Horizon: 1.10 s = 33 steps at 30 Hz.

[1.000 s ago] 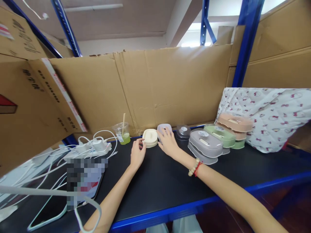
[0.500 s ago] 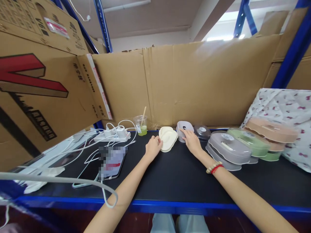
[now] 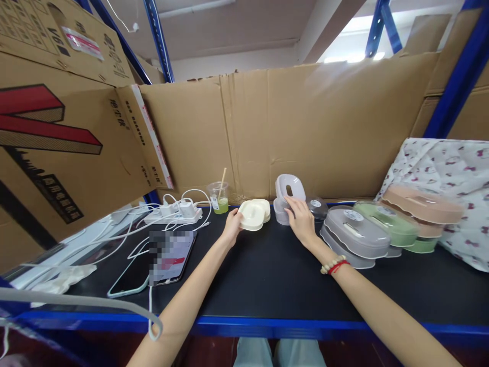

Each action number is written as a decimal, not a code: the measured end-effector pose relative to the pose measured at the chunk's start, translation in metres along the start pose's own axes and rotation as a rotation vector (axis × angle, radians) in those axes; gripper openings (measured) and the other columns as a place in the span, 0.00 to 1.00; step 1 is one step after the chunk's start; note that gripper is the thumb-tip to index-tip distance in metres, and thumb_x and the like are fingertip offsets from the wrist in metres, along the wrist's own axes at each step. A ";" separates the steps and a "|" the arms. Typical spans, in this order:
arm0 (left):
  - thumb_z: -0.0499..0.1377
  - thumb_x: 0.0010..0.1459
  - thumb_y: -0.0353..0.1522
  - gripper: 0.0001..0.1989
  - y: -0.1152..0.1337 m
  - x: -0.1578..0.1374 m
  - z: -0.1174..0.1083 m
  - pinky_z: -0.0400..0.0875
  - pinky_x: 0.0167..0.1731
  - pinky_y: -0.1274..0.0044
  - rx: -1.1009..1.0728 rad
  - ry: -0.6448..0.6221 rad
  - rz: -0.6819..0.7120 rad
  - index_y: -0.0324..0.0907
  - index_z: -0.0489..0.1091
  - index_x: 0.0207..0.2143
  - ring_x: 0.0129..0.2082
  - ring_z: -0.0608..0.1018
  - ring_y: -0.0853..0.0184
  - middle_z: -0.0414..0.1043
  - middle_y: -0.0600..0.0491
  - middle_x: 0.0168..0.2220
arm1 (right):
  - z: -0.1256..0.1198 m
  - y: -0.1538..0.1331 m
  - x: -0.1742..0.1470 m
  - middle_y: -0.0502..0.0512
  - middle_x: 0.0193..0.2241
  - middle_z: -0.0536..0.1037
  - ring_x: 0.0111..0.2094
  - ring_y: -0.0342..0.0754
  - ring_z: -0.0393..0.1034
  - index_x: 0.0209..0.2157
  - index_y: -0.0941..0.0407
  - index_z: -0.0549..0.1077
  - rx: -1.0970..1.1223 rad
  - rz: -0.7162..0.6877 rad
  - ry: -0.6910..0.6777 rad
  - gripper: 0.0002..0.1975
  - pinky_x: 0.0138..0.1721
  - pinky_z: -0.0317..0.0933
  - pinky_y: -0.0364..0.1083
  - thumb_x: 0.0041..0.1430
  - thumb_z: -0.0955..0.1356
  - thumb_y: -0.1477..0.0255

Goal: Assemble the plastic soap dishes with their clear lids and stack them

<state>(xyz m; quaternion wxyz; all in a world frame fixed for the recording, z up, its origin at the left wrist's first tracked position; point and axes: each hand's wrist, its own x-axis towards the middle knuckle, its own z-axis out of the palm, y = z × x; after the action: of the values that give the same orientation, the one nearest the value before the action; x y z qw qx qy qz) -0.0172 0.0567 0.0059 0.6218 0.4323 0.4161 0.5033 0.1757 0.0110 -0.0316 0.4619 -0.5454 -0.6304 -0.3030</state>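
The left hand point(image 3: 232, 224) pinches the top cream oval plastic lid point(image 3: 251, 223), lifted off its cream stack point(image 3: 263, 208); the right hand point(image 3: 301, 220) tilts a pale lilac plastic lid point(image 3: 289, 186) up from its stack; both stand mid-back on the black shelf top point(image 3: 267, 275), near a cup of green drink point(image 3: 219, 198).

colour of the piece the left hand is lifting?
Cream, held in the left hand; head view.

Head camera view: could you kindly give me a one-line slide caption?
Left hand lifts a cream lid while right hand tilts up a grey lid.
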 end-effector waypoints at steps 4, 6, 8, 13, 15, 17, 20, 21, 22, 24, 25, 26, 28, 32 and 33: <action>0.48 0.43 0.20 0.11 -0.002 -0.013 0.013 0.67 0.25 0.85 -0.169 -0.085 -0.033 0.33 0.64 0.31 0.26 0.72 0.71 0.68 0.51 0.28 | -0.007 -0.023 0.003 0.60 0.42 0.77 0.44 0.48 0.71 0.47 0.62 0.73 0.091 -0.266 0.070 0.15 0.45 0.67 0.46 0.65 0.59 0.72; 0.48 0.50 0.23 0.07 0.000 -0.020 0.017 0.70 0.29 0.82 -0.305 -0.113 -0.082 0.34 0.65 0.31 0.29 0.74 0.68 0.69 0.48 0.30 | -0.009 -0.035 0.004 0.59 0.40 0.77 0.41 0.46 0.72 0.46 0.62 0.73 0.153 -0.368 0.021 0.15 0.42 0.68 0.44 0.66 0.59 0.71; 0.49 0.57 0.29 0.08 0.001 -0.025 0.020 0.71 0.30 0.80 -0.412 -0.149 -0.138 0.34 0.66 0.30 0.31 0.74 0.66 0.70 0.47 0.31 | -0.010 -0.044 0.004 0.58 0.39 0.78 0.39 0.45 0.72 0.45 0.62 0.73 0.181 -0.434 -0.012 0.16 0.37 0.68 0.42 0.67 0.59 0.68; 0.57 0.52 0.29 0.04 -0.001 -0.027 0.019 0.64 0.21 0.84 -0.387 -0.126 -0.152 0.34 0.66 0.30 0.22 0.70 0.70 0.68 0.51 0.26 | -0.011 -0.048 0.001 0.54 0.35 0.78 0.35 0.44 0.72 0.41 0.60 0.75 0.176 -0.508 -0.020 0.16 0.30 0.68 0.41 0.66 0.59 0.66; 0.55 0.50 0.24 0.01 -0.001 -0.025 0.018 0.62 0.20 0.85 -0.369 -0.063 -0.130 0.34 0.65 0.28 0.19 0.68 0.72 0.66 0.53 0.23 | -0.009 -0.046 0.000 0.56 0.39 0.77 0.39 0.46 0.72 0.41 0.58 0.76 0.217 -0.383 -0.008 0.16 0.33 0.69 0.42 0.65 0.61 0.64; 0.51 0.50 0.22 0.04 -0.001 -0.024 0.017 0.63 0.21 0.84 -0.349 -0.014 -0.142 0.33 0.65 0.28 0.20 0.68 0.72 0.66 0.53 0.23 | -0.006 -0.045 -0.002 0.60 0.46 0.73 0.47 0.49 0.69 0.45 0.57 0.74 0.299 -0.101 0.011 0.19 0.37 0.70 0.44 0.61 0.63 0.59; 0.50 0.53 0.21 0.08 -0.001 -0.024 0.017 0.67 0.26 0.84 -0.320 0.023 -0.162 0.33 0.67 0.31 0.24 0.72 0.71 0.69 0.52 0.27 | 0.000 -0.044 -0.004 0.64 0.50 0.70 0.45 0.52 0.70 0.55 0.60 0.67 0.536 0.376 -0.053 0.32 0.30 0.70 0.45 0.52 0.66 0.55; 0.51 0.55 0.21 0.07 -0.002 -0.025 0.017 0.67 0.27 0.84 -0.311 0.021 -0.151 0.33 0.68 0.32 0.26 0.73 0.70 0.70 0.52 0.29 | 0.002 -0.045 -0.004 0.64 0.47 0.72 0.39 0.51 0.72 0.55 0.61 0.66 0.624 0.500 -0.114 0.34 0.24 0.68 0.44 0.51 0.66 0.55; 0.52 0.57 0.22 0.06 -0.003 -0.025 0.018 0.68 0.29 0.85 -0.301 0.008 -0.134 0.34 0.69 0.33 0.28 0.74 0.70 0.70 0.51 0.31 | 0.003 -0.045 -0.004 0.63 0.41 0.74 0.32 0.49 0.72 0.54 0.62 0.67 0.697 0.590 -0.189 0.34 0.20 0.64 0.43 0.50 0.65 0.54; 0.55 0.60 0.25 0.05 -0.006 -0.025 0.019 0.69 0.32 0.84 -0.278 -0.034 -0.113 0.33 0.70 0.35 0.32 0.75 0.68 0.71 0.49 0.34 | 0.003 -0.045 -0.003 0.57 0.27 0.75 0.23 0.46 0.68 0.45 0.63 0.73 0.756 0.663 -0.320 0.30 0.18 0.60 0.42 0.49 0.65 0.53; 0.55 0.61 0.26 0.06 -0.007 -0.025 0.019 0.70 0.33 0.83 -0.268 -0.050 -0.111 0.33 0.71 0.36 0.33 0.75 0.67 0.71 0.48 0.35 | 0.001 -0.045 -0.001 0.55 0.23 0.73 0.22 0.46 0.67 0.39 0.62 0.74 0.739 0.658 -0.355 0.27 0.19 0.60 0.42 0.49 0.65 0.53; 0.55 0.62 0.27 0.07 -0.008 -0.025 0.020 0.70 0.34 0.82 -0.262 -0.059 -0.112 0.33 0.71 0.38 0.34 0.75 0.67 0.72 0.48 0.36 | 0.000 -0.045 0.001 0.55 0.22 0.73 0.23 0.47 0.68 0.35 0.61 0.75 0.698 0.642 -0.365 0.24 0.23 0.62 0.43 0.51 0.64 0.54; 0.54 0.64 0.27 0.08 -0.009 -0.024 0.020 0.71 0.36 0.81 -0.258 -0.049 -0.123 0.33 0.72 0.41 0.34 0.76 0.66 0.72 0.47 0.36 | -0.005 -0.041 0.006 0.57 0.28 0.76 0.30 0.50 0.71 0.35 0.60 0.76 0.549 0.605 -0.325 0.21 0.32 0.66 0.47 0.57 0.60 0.58; 0.52 0.65 0.27 0.10 -0.008 -0.023 0.020 0.73 0.38 0.79 -0.266 0.012 -0.146 0.32 0.71 0.44 0.34 0.76 0.64 0.72 0.46 0.33 | -0.011 -0.025 0.011 0.68 0.53 0.68 0.54 0.58 0.63 0.52 0.65 0.69 0.027 0.541 -0.262 0.22 0.52 0.58 0.54 0.57 0.58 0.75; 0.52 0.65 0.27 0.10 -0.008 -0.023 0.019 0.73 0.38 0.78 -0.270 0.028 -0.155 0.31 0.71 0.44 0.33 0.77 0.64 0.72 0.46 0.33 | -0.011 -0.019 0.009 0.71 0.56 0.64 0.58 0.60 0.58 0.55 0.68 0.66 -0.117 0.530 -0.275 0.25 0.55 0.54 0.56 0.55 0.59 0.78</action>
<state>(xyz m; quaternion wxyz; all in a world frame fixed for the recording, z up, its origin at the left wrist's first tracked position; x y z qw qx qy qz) 0.0000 0.0305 0.0059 0.7054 0.3043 0.3851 0.5113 0.1601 0.0008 -0.0171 0.4031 -0.7523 -0.5043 -0.1310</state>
